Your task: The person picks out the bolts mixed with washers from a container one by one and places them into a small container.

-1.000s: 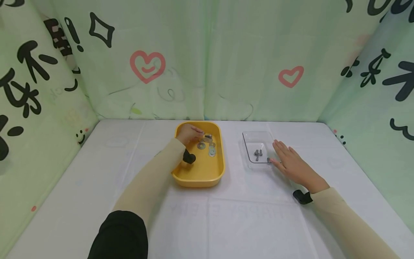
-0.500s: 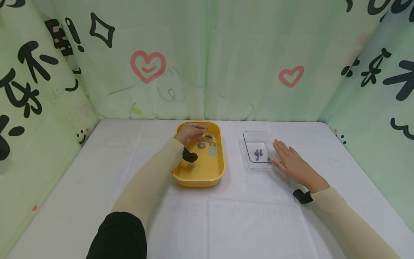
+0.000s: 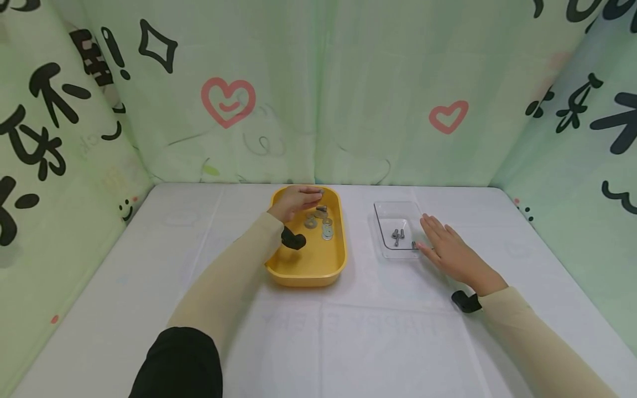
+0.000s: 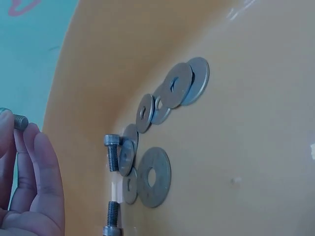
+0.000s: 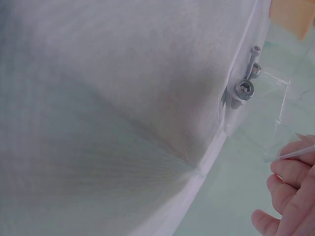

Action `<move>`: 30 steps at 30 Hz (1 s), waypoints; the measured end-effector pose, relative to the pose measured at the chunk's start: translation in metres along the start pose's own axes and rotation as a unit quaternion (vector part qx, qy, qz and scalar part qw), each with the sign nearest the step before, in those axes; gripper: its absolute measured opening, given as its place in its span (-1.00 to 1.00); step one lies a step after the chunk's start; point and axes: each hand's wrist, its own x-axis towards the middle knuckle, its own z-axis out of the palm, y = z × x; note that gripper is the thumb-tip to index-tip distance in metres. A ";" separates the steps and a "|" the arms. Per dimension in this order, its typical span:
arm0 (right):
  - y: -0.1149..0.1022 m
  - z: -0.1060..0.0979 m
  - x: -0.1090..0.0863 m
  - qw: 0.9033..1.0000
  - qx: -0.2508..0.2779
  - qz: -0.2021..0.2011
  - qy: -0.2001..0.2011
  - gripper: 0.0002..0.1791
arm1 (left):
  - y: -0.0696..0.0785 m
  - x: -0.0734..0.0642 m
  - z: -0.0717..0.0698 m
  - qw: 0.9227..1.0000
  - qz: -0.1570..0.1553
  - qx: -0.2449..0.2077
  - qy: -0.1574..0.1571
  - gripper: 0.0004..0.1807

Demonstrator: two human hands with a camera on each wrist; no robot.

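Over the far part of the yellow tray (image 3: pixel 303 272), my left hand (image 3: pixel 296 200) pinches a small metal bolt (image 4: pixel 20 122) between thumb and fingertips; its end sticks out in the left wrist view. Below lie several flat washers (image 4: pixel 154 178) and two socket-head bolts (image 4: pixel 112 152) on the tray floor. My right hand (image 3: pixel 455 255), fingers straight, rests along the right side of a clear plastic box (image 3: pixel 393 254). Inside that box are several bolts (image 3: pixel 396 235); their hex-socket heads (image 5: pixel 244 89) show in the right wrist view.
Both containers stand on a white-covered table (image 3: pixel 318 337), the tray left of the box with a gap between. Green printed curtains (image 3: pixel 378 66) close off the back and both sides. Black wrist straps (image 3: pixel 292 240) sit on both arms.
My left hand has risen from the tray floor and shifted slightly right and away, with the bolt now showing at its fingertips. The right hand has stayed in place.
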 end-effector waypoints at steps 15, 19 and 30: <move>-0.001 -0.002 -0.001 1.000 -0.001 0.001 0.000 -0.21 | 0.015 0.003 0.019 0.999 0.005 -0.018 -0.026 -0.57; -0.001 -0.002 -0.001 1.000 0.001 0.000 -0.002 -0.21 | 0.022 0.001 0.027 0.999 0.013 -0.009 -0.034 -0.59; -0.002 -0.001 0.000 1.000 0.001 0.002 -0.002 -0.22 | 0.036 -0.003 0.056 0.999 0.018 0.017 -0.047 -0.63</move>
